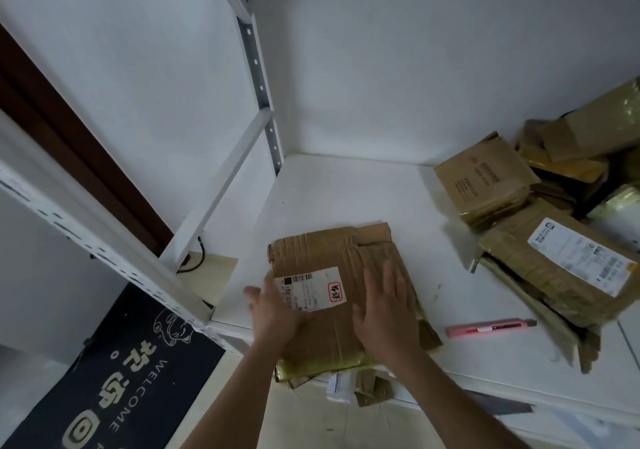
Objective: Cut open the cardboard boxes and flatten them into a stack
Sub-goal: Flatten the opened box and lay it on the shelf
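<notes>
Brown flattened box (343,296) is showing a white label (309,292) with black barcode and a red-outlined sticker. Cutter (490,327) is showing pink with a black tip. Floor mat (131,376) is reading dark navy with pale lettering.

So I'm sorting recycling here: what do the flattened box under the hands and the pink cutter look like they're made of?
The flattened box looks like brown corrugated cardboard, matte, with creased ribs and glossy tape strips; a white paper label is stuck on it. The pink cutter looks like smooth moulded plastic with a dark slider; its blade isn't visible, so metal parts can't be confirmed.
</notes>
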`<state>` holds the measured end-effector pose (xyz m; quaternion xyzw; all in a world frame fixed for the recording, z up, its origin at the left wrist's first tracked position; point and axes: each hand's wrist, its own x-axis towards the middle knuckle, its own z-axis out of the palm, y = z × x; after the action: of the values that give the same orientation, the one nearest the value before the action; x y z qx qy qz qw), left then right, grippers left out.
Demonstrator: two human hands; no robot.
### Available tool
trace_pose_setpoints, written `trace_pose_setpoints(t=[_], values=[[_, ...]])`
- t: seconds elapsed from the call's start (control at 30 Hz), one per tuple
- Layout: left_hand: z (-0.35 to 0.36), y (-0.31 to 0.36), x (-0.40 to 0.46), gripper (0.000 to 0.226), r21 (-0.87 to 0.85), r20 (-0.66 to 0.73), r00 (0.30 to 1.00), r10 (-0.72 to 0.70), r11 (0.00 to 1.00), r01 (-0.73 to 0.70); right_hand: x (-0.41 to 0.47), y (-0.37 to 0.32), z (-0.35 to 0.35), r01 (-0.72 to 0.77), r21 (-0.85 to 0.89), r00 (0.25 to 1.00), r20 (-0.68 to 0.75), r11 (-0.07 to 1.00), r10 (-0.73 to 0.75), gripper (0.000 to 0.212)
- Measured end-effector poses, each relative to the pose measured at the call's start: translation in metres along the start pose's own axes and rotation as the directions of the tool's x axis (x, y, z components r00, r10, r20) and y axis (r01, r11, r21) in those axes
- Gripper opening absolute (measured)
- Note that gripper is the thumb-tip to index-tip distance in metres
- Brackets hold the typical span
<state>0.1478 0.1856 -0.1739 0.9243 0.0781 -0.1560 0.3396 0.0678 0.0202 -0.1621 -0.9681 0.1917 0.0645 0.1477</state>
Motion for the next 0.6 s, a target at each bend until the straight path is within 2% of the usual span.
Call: trace_pose_setpoints(t=[0.1,0.17,0.2,0.27,0.33,0.4,0.47,0.5,0.53,0.57,0.6], values=[[-0.008,0.0,-0.001,0.047,-0.189,0.075,0.982,-0.173,0.965,0.184,-0.041,-0.007,0.011,-0.081,0.008,0.993,0.09,0.997,0.08,0.067],[-0.015,0.003,-0.001,0.012,-0.377,0.115,0.961,-0.25,0.884,0.275,-0.049,-0.016,0.016,-0.087,-0.023,0.985,0.145,0.996,0.089,0.067],[-0.019,0.005,0.001,0.004,-0.48,0.117,0.947,-0.301,0.817,0.319,-0.048,-0.021,0.016,-0.086,-0.026,0.985,0.147,0.996,0.089,0.067],[-0.024,0.006,0.004,0.008,-0.647,0.118,0.911,-0.395,0.665,0.372,-0.042,-0.032,0.014,-0.074,0.016,0.991,0.109,0.997,0.072,0.067],[-0.025,0.01,0.001,0.018,-0.767,0.18,0.869,-0.46,0.487,0.417,-0.034,-0.042,0.012,-0.057,0.115,0.997,0.061,0.992,0.05,0.066],[-0.022,0.016,-0.008,0.02,-0.817,0.29,0.847,-0.445,0.346,0.462,-0.023,-0.049,0.012,-0.029,0.247,0.998,0.057,0.969,0.016,0.065],[-0.015,0.018,-0.014,0.018,-0.837,0.401,0.843,-0.359,0.231,0.496,-0.008,-0.05,0.013,0.004,0.347,0.998,0.052,0.938,-0.024,0.064],[-0.013,0.017,-0.016,0.018,-0.832,0.438,0.841,-0.317,0.211,0.512,0.0,-0.047,0.015,0.028,0.345,0.999,0.033,0.938,-0.042,0.063],[-0.011,0.017,-0.017,0.02,-0.818,0.44,0.844,-0.306,0.251,0.517,0.01,-0.044,0.016,0.051,0.322,0.998,0.011,0.945,-0.058,0.062],[-0.009,0.016,-0.017,0.025,-0.782,0.388,0.863,-0.324,0.38,0.494,0.018,-0.04,0.017,0.066,0.297,0.998,-0.001,0.953,-0.069,0.061],[-0.007,0.015,-0.016,0.032,-0.696,0.292,0.892,-0.344,0.563,0.445,0.026,-0.037,0.019,0.07,0.274,0.997,0.005,0.959,-0.074,0.059]])
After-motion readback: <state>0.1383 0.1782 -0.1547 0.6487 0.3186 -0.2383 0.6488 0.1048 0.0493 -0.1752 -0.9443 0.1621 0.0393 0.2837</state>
